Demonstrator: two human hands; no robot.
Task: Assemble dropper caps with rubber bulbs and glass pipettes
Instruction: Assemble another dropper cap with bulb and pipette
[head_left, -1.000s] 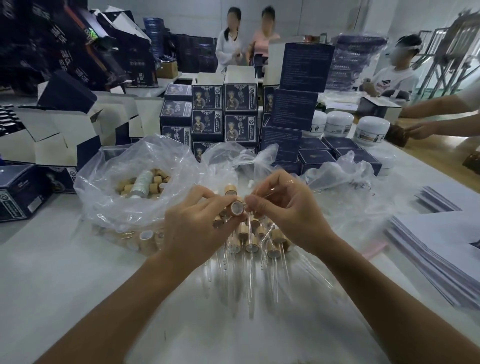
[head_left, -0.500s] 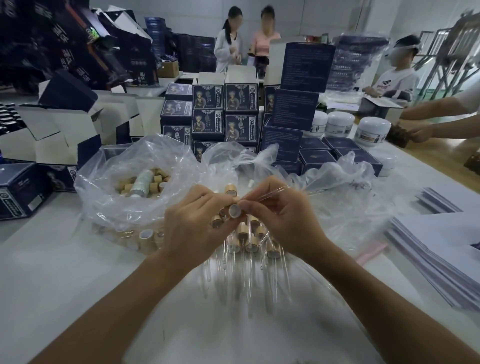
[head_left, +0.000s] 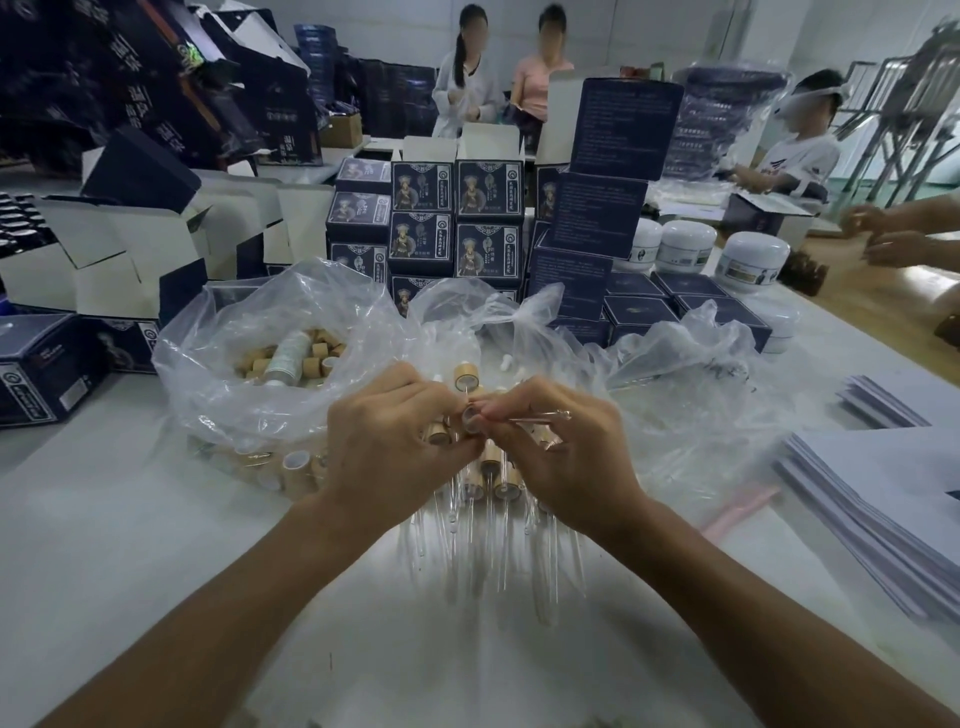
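Since a moment ago, the thin clear glass pipette (head_left: 535, 415) has swung level, pinched in the right hand (head_left: 566, 452) against the tan wooden dropper cap (head_left: 471, 418) gripped by the left hand (head_left: 395, 441). Assembled droppers (head_left: 491, 483) crowd beneath; a clear plastic bag of caps (head_left: 249, 364) sits left, dark blue printed cartons (head_left: 452, 228) behind, on the white table (head_left: 104, 519).

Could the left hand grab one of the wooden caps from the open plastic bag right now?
Probably not yet. The left hand already grips a cap while the right hand feeds a glass pipette into it. The bag lies open just beside it, so the way looks free once it lets go.
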